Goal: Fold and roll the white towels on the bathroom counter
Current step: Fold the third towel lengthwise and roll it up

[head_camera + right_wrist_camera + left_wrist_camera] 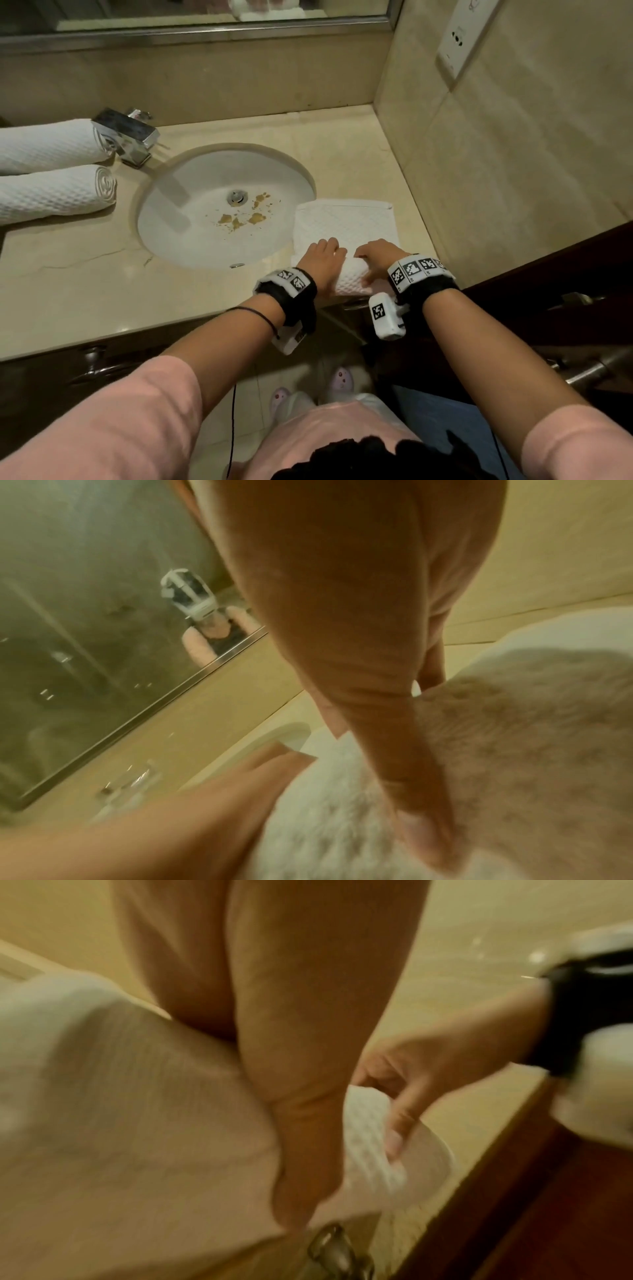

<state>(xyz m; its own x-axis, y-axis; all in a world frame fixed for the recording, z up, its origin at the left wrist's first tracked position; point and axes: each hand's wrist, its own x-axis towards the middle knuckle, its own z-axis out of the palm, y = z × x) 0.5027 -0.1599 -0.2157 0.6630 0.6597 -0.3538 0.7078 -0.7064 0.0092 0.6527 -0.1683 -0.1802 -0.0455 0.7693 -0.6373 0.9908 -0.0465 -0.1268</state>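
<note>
A white waffle-weave towel [346,219] lies folded into a strip on the counter right of the sink. Its near end is rolled up into a short roll [349,279] at the counter's front edge. My left hand [320,262] grips the roll's left part with its fingers curled over the top. My right hand [375,257] grips the right part, thumb on the near side. In the left wrist view my left hand [291,1069] lies against the towel [120,1096], with the right hand [421,1064] beyond it. The blurred right wrist view has the towel [514,723] under my right hand [359,642].
Two rolled white towels [48,145] [54,193] lie side by side at the counter's far left, beside the chrome faucet [128,137]. The oval sink [191,219] holds brown stains. A tiled wall [513,137] stands close on the right. A drawer handle [92,363] sits below the counter edge.
</note>
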